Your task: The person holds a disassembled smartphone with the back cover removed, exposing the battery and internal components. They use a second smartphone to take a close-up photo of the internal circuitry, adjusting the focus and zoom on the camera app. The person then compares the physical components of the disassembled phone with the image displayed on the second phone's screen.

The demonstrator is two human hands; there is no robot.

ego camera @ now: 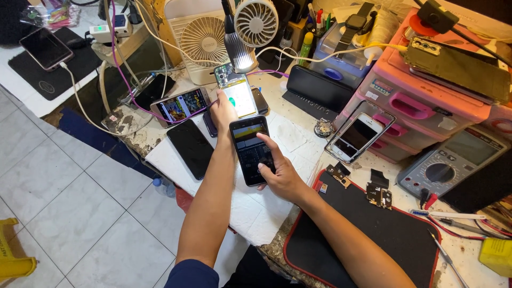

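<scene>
The right hand [280, 173] gripped a lit phone [250, 150] over the bench's [298, 140] near edge, thumb on its screen, while the left hand [223, 109] touched an opened phone [238, 93] farther back, grip unclear.

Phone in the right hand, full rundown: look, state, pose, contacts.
The phone is a dark slab with a glossy front, lit: a yellowish band at the top of the screen and a dark grid of keys below. It sits face up, long axis running away from the person, over the white cloth. The right hand grips its right edge and lower part, thumb on the screen. The left hand reaches past its top edge to an opened device; whether it touches the phone is unclear.
</scene>
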